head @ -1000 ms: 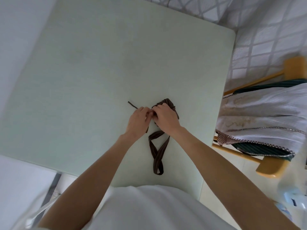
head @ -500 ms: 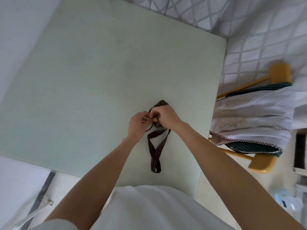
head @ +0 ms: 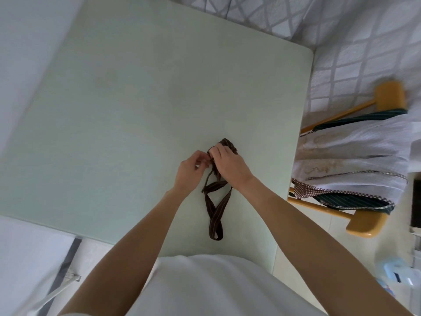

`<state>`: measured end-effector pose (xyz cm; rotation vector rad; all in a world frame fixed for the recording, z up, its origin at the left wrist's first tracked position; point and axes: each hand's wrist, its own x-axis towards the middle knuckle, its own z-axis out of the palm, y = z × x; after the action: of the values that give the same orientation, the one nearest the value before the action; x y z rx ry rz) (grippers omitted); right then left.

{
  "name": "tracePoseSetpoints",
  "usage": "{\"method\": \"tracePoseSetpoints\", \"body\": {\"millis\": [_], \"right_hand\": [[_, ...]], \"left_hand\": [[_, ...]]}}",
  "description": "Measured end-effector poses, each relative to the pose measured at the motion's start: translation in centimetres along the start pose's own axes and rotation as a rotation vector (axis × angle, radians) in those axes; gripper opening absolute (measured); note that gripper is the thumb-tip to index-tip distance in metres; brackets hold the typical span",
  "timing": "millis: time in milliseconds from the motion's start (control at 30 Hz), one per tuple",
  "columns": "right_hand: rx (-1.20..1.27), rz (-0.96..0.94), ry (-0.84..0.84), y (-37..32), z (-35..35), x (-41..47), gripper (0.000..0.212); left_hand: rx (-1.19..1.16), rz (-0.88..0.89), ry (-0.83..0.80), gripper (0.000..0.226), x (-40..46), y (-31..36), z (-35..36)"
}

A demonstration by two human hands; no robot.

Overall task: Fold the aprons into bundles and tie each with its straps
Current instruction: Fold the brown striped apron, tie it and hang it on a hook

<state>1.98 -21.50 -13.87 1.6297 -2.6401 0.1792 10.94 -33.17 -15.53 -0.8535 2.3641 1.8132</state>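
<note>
Fingers of left hand (head: pixel 188 173) and right hand (head: pixel 229 164) curled, pinching brown apron's strap (head: pixel 214 172).

a dark brown striped apron bundle (head: pixel 229 144) is lying small and tightly folded on the pale green table, mostly hidden. its strap (head: pixel 215 212) is trailing toward the near edge, crossing over itself and ending in a loop.
</note>
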Motion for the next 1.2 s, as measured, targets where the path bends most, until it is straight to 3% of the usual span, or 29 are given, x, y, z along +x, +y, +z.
{"method": "tracePoseSetpoints", "body": {"millis": [167, 300, 433, 500, 667, 867, 1033, 1200], "right_hand": [[0.117, 0.023, 0.045, 0.7, 0.5, -0.2, 0.028], [0.253, 0.021, 0.056, 1.0, 0.7, -0.5, 0.015], [0.399, 0.087, 0.076, 0.8, 1.2, -1.0, 0.008], [0.485, 0.192, 0.106, 0.3, 1.3, -0.9, 0.006], [0.645, 0.392, 0.145, -0.3, 1.5, -0.9, 0.002], [0.92, 0.658, 0.08, -0.8, 0.7, -0.5, 0.018], [1.03, 0.955, 0.097, -1.8, 0.1, -0.4, 0.03], [1.174, 1.249, 0.283, -3.5, -0.1, -0.3, 0.024]], "left_hand": [[0.106, 0.068, -0.057, 0.014, 0.4, 0.5, -0.8], [0.131, 0.073, -0.139, 0.012, 0.9, 0.3, -1.8], [0.458, 0.106, -0.264, 0.015, 1.5, 0.8, -2.3], [0.548, 0.119, -0.223, 0.019, 1.6, 1.1, -2.0], [0.473, 0.145, -0.06, 0.012, 1.1, 1.1, -2.0], [0.763, 0.286, -0.106, 0.024, 1.0, 0.0, -3.4], [1.046, 0.19, -0.168, 0.026, 0.2, -1.7, -3.8], [1.03, 0.168, -0.12, 0.027, 1.0, -2.4, -5.3]]}}
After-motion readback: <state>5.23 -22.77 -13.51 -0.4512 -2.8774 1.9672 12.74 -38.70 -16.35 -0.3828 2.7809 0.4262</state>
